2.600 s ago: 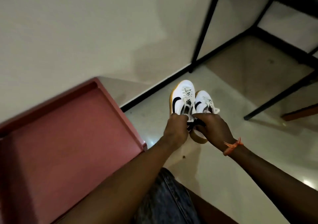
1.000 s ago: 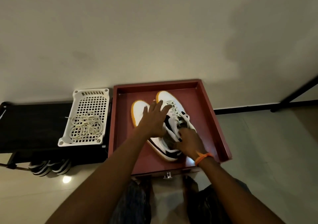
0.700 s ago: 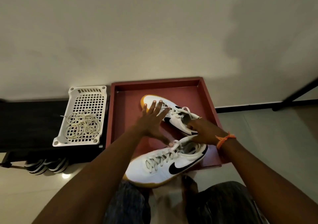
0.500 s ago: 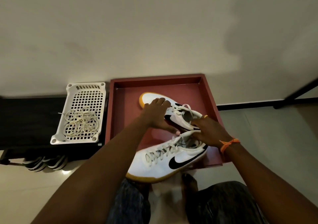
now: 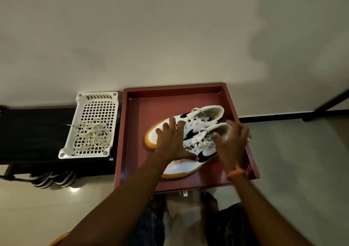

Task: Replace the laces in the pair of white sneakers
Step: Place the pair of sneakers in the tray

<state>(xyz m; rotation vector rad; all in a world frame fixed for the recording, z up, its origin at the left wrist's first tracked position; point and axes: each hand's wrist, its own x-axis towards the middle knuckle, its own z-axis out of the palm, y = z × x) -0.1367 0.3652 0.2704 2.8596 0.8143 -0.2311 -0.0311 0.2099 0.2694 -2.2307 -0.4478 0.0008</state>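
Observation:
Two white sneakers with black swooshes and yellow soles lie side by side in a dark red tray (image 5: 132,143), toes pointing left. The far sneaker (image 5: 205,114) and the near sneaker (image 5: 187,167) both carry white laces. My left hand (image 5: 172,141) lies flat with spread fingers on the toe ends of both shoes. My right hand (image 5: 233,141), an orange band at its wrist, hovers with relaxed fingers over the heel end of the near sneaker; whether it touches is unclear. A bundle of loose cream laces (image 5: 92,137) lies in a white perforated basket (image 5: 97,98) left of the tray.
The basket sits on a black bench (image 5: 34,130), with dark striped footwear (image 5: 52,178) underneath. The tray stands against a pale wall. A black metal frame (image 5: 328,104) crosses at the right. My denim-clad knees are below the tray.
The near sneaker has been set down inside the tray beside the other. My left hand has flattened over the toes, and my right hand has let go of the heel and opened.

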